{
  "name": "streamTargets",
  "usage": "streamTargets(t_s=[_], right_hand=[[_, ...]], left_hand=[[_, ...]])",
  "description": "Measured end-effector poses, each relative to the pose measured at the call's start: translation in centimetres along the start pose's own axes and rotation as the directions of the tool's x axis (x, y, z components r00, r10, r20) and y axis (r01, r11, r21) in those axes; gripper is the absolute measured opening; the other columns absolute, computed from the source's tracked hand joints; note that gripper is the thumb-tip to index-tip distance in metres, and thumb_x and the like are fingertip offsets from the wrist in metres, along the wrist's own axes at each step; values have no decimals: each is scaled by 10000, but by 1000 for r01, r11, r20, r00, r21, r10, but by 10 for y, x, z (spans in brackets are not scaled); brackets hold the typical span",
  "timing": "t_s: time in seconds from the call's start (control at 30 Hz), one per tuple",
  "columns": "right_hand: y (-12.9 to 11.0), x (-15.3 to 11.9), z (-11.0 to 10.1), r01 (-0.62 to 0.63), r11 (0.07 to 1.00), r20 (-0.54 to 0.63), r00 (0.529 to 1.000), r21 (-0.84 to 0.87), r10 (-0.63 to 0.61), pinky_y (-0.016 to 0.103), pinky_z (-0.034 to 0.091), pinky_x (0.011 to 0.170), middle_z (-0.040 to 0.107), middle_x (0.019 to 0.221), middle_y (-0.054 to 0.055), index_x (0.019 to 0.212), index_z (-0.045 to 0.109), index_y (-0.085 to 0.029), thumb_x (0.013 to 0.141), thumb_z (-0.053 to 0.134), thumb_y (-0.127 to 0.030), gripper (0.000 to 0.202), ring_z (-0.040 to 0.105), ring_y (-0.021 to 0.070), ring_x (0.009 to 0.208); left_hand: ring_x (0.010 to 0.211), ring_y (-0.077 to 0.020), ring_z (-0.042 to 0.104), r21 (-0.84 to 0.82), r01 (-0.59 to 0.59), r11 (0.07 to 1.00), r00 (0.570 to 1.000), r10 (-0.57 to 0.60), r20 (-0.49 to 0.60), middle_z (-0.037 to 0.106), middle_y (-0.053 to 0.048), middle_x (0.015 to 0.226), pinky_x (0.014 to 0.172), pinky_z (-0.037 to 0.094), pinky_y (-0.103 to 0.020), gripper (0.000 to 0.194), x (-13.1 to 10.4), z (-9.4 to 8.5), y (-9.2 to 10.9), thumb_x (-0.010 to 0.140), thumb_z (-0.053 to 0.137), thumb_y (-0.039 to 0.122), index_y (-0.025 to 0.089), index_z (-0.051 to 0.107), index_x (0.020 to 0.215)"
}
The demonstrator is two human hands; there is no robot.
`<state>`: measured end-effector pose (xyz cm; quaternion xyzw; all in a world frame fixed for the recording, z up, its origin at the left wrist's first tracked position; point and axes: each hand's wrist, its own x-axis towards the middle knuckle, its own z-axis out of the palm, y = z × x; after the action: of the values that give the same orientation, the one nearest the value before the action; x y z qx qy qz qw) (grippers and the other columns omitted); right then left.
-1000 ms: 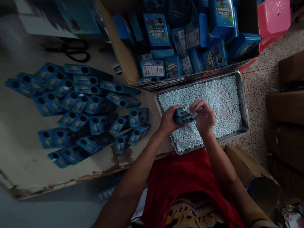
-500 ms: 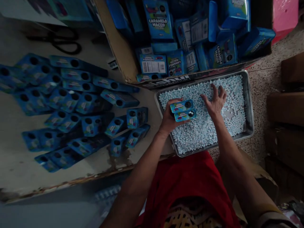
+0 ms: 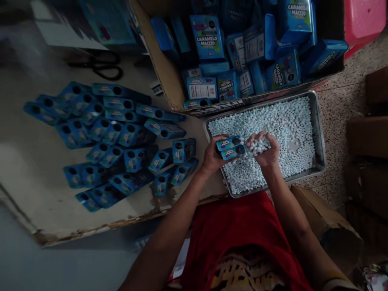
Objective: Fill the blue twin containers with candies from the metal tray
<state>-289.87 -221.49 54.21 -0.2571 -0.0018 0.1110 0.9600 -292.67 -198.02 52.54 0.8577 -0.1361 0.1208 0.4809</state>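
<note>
My left hand (image 3: 211,157) is wrapped round two blue candy boxes (image 3: 228,142) held side by side, their top ends facing up, above the left part of a metal tray (image 3: 320,133). Small pale blue and white candies (image 3: 291,117) cover most of the tray's floor. Palm up, my right hand (image 3: 268,151) cups a heap of these candies (image 3: 257,146). Its fingertips are close by the right ends of the boxes, at their round holes. Some candies lie between the fingers and the holes; whether any pass inside, I cannot make out.
Many blue boxes (image 3: 127,159) with round holes stand on the table (image 3: 36,169) at left. A cardboard carton (image 3: 163,68) behind the tray holds more boxes (image 3: 207,38). Black scissors (image 3: 106,66) lie at the back left. Brown cartons (image 3: 366,137) stand at right.
My right hand has gone from spread fingers over the candies to a cupped handful, turned palm up and brought left to the boxes. The camera view has shifted somewhat.
</note>
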Motion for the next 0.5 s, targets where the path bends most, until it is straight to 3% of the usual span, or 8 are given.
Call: streamTargets(t_s=[0.13,0.23,0.37,0.5], right_hand=[[13,-11,34,177,984,80,981,-32,-174,387,573,869,649,722,24,666,644,-251,875,708,-571,388,656,210,793],[25,-3,46,239,959,55,971,-153,-233,370,541,855,633,760,30,624,593,-250,888,685,-578,431,620,202,791],[30,16,61,290,920,-100,941,-263,-325,361,523,784,538,719,12,656,548,-267,948,573,-748,563,535,190,709],[24,21,67,314,919,-35,943,-240,-331,338,521,760,551,729,7,684,581,-255,951,629,-724,542,547,170,716]], left_hand=[[1260,-331,732,75,-26,997,999,28,-17,704,-144,1360,1060,621,-547,821,-4,-3,-7,657,999,577,235,565,1264],[1272,-328,714,123,-77,989,997,80,-16,695,-136,1355,1070,603,-530,777,-5,-4,-7,675,992,490,242,575,1282],[1180,-306,752,113,7,994,1000,-4,-21,730,-97,1272,1010,625,-476,717,-10,-1,2,737,932,441,250,563,1321],[1192,-311,735,185,10,983,1000,-10,-4,720,-86,1280,1024,618,-469,670,-12,-1,18,724,896,335,272,596,1320]])
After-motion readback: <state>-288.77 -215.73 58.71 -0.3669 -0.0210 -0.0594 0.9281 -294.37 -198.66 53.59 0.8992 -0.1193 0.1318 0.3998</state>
